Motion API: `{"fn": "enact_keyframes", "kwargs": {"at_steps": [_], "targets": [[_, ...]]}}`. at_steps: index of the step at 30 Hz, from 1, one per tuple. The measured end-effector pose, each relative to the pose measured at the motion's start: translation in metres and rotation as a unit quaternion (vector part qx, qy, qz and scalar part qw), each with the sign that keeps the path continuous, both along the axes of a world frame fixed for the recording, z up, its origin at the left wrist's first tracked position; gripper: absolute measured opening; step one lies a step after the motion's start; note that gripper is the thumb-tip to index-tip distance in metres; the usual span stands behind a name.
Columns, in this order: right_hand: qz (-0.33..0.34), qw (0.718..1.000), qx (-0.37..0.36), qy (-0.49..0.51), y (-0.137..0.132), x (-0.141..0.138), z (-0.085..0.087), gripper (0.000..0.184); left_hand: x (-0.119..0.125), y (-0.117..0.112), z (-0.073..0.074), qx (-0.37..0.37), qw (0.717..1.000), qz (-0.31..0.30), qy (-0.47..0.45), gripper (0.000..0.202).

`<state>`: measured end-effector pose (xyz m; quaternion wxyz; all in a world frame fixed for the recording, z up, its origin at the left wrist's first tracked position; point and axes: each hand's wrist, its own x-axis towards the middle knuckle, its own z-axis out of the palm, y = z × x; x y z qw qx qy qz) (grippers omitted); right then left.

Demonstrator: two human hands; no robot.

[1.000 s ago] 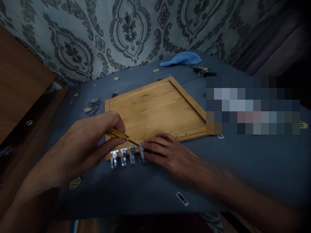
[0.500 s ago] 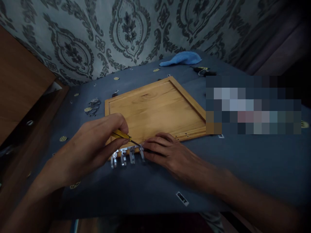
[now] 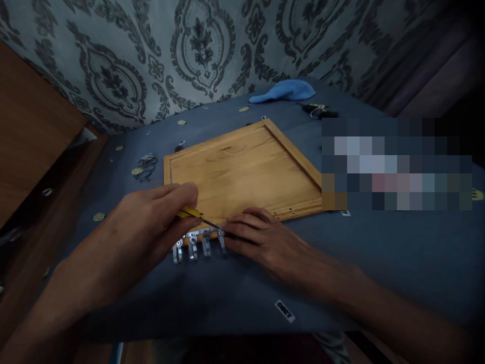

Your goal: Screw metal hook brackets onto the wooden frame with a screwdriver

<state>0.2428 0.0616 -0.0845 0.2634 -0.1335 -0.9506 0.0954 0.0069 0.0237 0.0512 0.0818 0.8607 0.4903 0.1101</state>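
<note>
My left hand (image 3: 162, 215) pinches a yellow screwdriver (image 3: 190, 212) (thumb against it), its tip at the rightmost metal hook (image 3: 222, 237) along the near edge of the wooden panel (image 3: 242, 167). My right hand (image 3: 261, 240) lies across that edge; whether it pinches, I cannot tell.

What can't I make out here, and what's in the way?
All in the head view:
Yellow screwdriver: back of its handle, hidden by the left hand.
Its tip: too small and dim to tell whether it sits in a screw.
Wooden board: near left corner behind the left hand, right corner behind a pixelated patch.
Right hand: its palm, turned away from view.
Brown furniture: cut off by the left edge.
</note>
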Motion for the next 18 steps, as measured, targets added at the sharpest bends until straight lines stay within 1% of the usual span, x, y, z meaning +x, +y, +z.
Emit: {"fn": "enact_keyframes", "kwargs": {"at_steps": [6, 10, 13, 18], "targets": [[-0.002, 1.0, 0.004, 0.011, -0.0005, -0.0012, 0.0, 0.031, 0.0015, 0.0007, -0.0014, -0.015, 1.0, 0.001, -0.017, 0.01], [0.001, 1.0, 0.012, 0.026, -0.0003, -0.0016, -0.0017, 0.028, 0.0035, 0.0044, -0.0029, -0.006, 0.999, -0.016, -0.032, 0.012], [0.0, 1.0, 0.01, 0.021, -0.0003, -0.0014, -0.0018, 0.03, 0.0057, 0.0071, -0.0036, 0.005, 0.999, -0.024, -0.037, 0.015], [0.001, 1.0, 0.002, 0.011, -0.0002, -0.0012, -0.0017, 0.032, 0.0065, 0.0093, -0.003, -0.005, 0.998, -0.041, -0.037, 0.013]]}}
